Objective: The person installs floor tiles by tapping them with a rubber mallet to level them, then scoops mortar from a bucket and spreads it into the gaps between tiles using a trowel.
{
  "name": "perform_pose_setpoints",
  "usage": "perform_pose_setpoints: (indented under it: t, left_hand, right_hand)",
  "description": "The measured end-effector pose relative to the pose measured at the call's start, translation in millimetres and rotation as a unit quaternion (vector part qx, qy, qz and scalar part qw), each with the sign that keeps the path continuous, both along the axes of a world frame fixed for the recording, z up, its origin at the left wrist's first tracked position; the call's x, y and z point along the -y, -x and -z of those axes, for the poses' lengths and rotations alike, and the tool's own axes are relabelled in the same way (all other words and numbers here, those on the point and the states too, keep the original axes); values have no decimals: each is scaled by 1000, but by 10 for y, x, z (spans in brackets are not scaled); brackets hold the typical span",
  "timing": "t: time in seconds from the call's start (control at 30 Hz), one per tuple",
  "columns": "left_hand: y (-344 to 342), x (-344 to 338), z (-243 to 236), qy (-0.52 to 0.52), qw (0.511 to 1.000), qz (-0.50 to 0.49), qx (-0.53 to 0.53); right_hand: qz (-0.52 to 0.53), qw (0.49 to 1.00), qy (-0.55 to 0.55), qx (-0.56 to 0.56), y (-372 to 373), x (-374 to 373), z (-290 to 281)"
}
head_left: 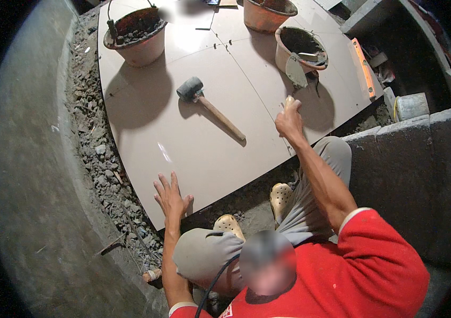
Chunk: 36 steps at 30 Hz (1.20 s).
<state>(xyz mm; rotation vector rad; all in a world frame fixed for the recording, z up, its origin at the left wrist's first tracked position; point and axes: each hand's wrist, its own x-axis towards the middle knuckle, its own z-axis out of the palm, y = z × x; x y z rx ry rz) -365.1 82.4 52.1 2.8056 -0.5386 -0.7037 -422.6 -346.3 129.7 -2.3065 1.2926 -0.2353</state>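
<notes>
My left hand (171,200) lies with fingers spread on the near left corner of a large pale floor tile (193,159). In my right hand (289,123) is the wooden handle of a trowel (296,72), gripped in closed fingers. The trowel's mortar-smeared blade points away from me, beside the rim of an orange bucket (283,57) with dark mortar inside. Between my hands, farther out, a rubber mallet (190,89) with a wooden handle rests on the tiles.
Two more mortar buckets stand on the tiles, one far left (139,49) and one far back (265,20). An orange spirit level (363,69) lies along the right edge. Rubble (101,172) fills the gap by the left wall (29,159). A concrete ledge (395,127) borders the right.
</notes>
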Motion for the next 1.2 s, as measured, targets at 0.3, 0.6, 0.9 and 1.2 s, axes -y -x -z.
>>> perform_pose_setpoints:
  t: [0.3,0.6,0.9,1.2]
  left_hand:
    - [-38,29,-53,-39,999,-13,-14]
    - [221,-223,274,54,995,-34,78]
    - [935,-878,239,139,981,-79,113]
    - [976,-1466,232,246,894,-289,240]
  right_hand:
    - [-48,908,-231,345,7,485,-664]
    - [-86,877,-438,179,288,-605,-449]
    - [-422,867,-241,110,182,-1427,-417]
    - [-520,838,-158,-41,290,-1676,-824]
